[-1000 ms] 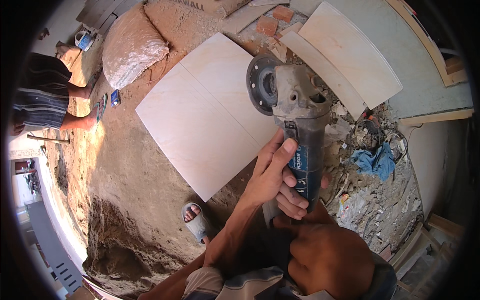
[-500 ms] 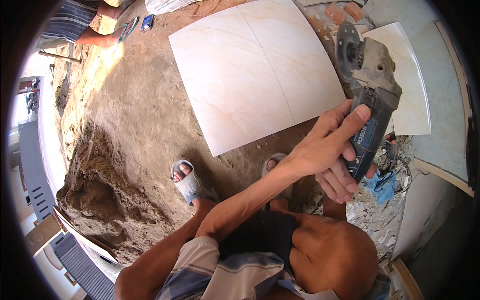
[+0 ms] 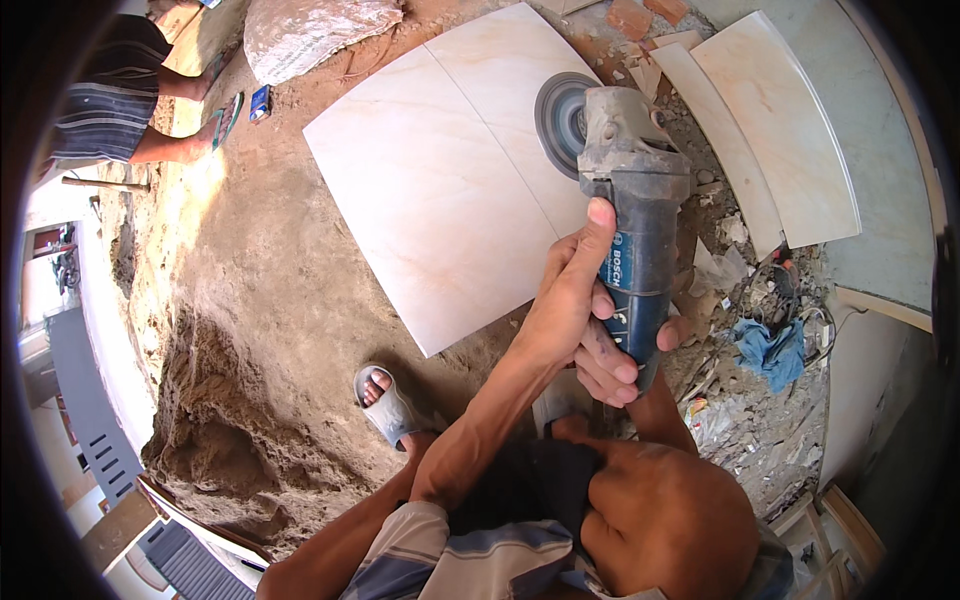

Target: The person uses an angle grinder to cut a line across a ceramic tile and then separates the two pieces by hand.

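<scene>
An angle grinder (image 3: pixel 645 240) with a dark blue body and a dusty metal head is held up in both my hands. My left hand (image 3: pixel 565 290) is closed round its left side, the thumb lying along the body. My right hand (image 3: pixel 608 368) wraps the rear end from below, partly hidden by the tool. The grinder's round cutting disc (image 3: pixel 563 125) appears over the right edge of a large cream tile (image 3: pixel 420 200) on the ground. A thin dark line runs across that tile. Whether the disc is spinning, I cannot tell.
Cut tile pieces (image 3: pixel 775 130) lie at the right, near rubble and a blue cloth (image 3: pixel 770 352). A white sack (image 3: pixel 315 35) lies at the back. Another person's legs (image 3: pixel 165 145) show far left. A sand heap (image 3: pixel 215 440) rises at the near left.
Both hands have brought the grinder left, so its disc now overlaps the tile in view. The disc shows more of its flat face. The whole view has shifted somewhat.
</scene>
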{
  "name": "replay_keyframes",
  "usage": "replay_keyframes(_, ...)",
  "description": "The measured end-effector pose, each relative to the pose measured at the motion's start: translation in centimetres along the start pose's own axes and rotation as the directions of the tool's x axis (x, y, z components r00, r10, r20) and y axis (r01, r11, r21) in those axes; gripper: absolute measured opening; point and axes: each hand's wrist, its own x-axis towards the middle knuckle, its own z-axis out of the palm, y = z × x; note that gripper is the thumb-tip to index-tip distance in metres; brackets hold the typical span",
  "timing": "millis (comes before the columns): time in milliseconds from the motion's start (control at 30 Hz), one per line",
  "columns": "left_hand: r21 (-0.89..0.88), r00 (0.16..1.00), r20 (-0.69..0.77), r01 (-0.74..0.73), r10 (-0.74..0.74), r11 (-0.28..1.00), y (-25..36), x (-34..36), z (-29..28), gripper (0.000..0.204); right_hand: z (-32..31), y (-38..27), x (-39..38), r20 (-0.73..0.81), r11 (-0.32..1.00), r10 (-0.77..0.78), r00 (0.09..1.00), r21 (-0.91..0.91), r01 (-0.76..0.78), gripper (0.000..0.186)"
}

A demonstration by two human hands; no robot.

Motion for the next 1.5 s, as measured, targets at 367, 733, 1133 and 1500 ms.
replay_keyframes(367,0.504,0.670,-0.548,-0.214,0.501,0.837,1.5,0.0,-14.4,0.079,4.2,-1.0,7.7,-0.809,0.438,-0.407,0.423,-0.579,-0.687,0.053)
replay_keyframes(733,0.537,0.460,-0.755,0.022,0.468,0.843,-3.5,-0.2,-32.3,0.081,-7.9,-4.2,13.9,-0.646,-0.196,-0.544,0.536,-0.524,-0.829,0.058)
replay_keyframes(1133,0.417,0.452,-0.806,-0.022,0.381,0.909,-4.0,0.4,-29.4,0.090,-18.0,-9.9,17.1,-0.685,-0.195,-0.524,0.506,-0.481,-0.855,0.054)
replay_keyframes(1500,0.466,0.182,-0.883,0.249,0.432,0.849,-4.2,0.2,-29.5,0.075,-20.9,-12.4,19.3,-0.717,-0.217,-0.490,0.497,-0.452,-0.865,0.057)
